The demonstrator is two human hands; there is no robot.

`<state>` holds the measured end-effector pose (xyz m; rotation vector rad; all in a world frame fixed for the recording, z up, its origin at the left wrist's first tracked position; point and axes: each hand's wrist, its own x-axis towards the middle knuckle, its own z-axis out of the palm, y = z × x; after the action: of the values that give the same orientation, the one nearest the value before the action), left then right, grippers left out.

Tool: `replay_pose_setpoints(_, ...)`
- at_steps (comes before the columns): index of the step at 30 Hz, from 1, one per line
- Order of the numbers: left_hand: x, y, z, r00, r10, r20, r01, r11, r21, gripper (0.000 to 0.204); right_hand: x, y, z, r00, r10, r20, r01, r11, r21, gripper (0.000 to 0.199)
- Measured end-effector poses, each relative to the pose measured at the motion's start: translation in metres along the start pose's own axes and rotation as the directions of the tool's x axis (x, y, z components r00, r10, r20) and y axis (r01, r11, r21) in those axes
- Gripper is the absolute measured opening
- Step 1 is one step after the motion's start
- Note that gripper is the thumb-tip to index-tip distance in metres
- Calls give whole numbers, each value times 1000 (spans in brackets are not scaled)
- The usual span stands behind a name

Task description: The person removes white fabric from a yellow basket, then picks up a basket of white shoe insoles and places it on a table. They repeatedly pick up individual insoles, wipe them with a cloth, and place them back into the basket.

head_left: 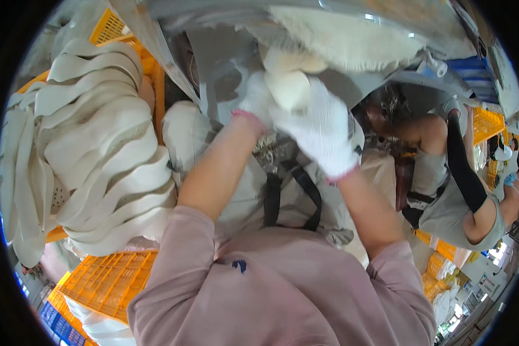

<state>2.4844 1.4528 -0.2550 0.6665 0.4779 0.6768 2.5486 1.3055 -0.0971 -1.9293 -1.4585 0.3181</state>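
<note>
Hands (258, 101) (324, 127) clamp a cream sole (292, 91) near a shaggy buffing wheel (352, 40) and grey metal panelling (213, 49), orange crates (109, 281) around.

Sole-shaped pieces (95, 141) left (crate (109, 282) beside)

a big pile of white shoe soles (98, 135) in an orange crate (159, 112).
the soles lie on top of each other, bent like little waves, and they heap up high. at the left, a few lean on their sides. one of the soles has lots of tiny holes. the crate is plastic, and most of it is hidden under the pile, so its bottom can't be seen.
</note>
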Motion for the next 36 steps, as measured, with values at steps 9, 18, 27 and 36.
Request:
replay_pose_setpoints(9, -33, -13, 58, 814, 510, -278, -377, 828, 415, 50, 17, 3, 11, 983, 97, -155, -127, 972, -199, 65)
replay_pose_setpoints(18, -34, -23, 45, 960, -260, -104, 175, 847, -502, 47, -31, -26, -41, 951, -101, 292, 229, 865, -446, 49)
replay_pose_setpoints(27, -37, -8, 47, 947, -290, -137, 219, 897, -383, 68, -61, 10, -32, 975, -113, 193, 189, 878, -439, 24)
replay_pose_setpoints(36, -33, 0, 79, 972, 56, -229, -108, 969, -221, 53, -90, 42, -40, 901, 424, 91, -404, 742, 535, 30)
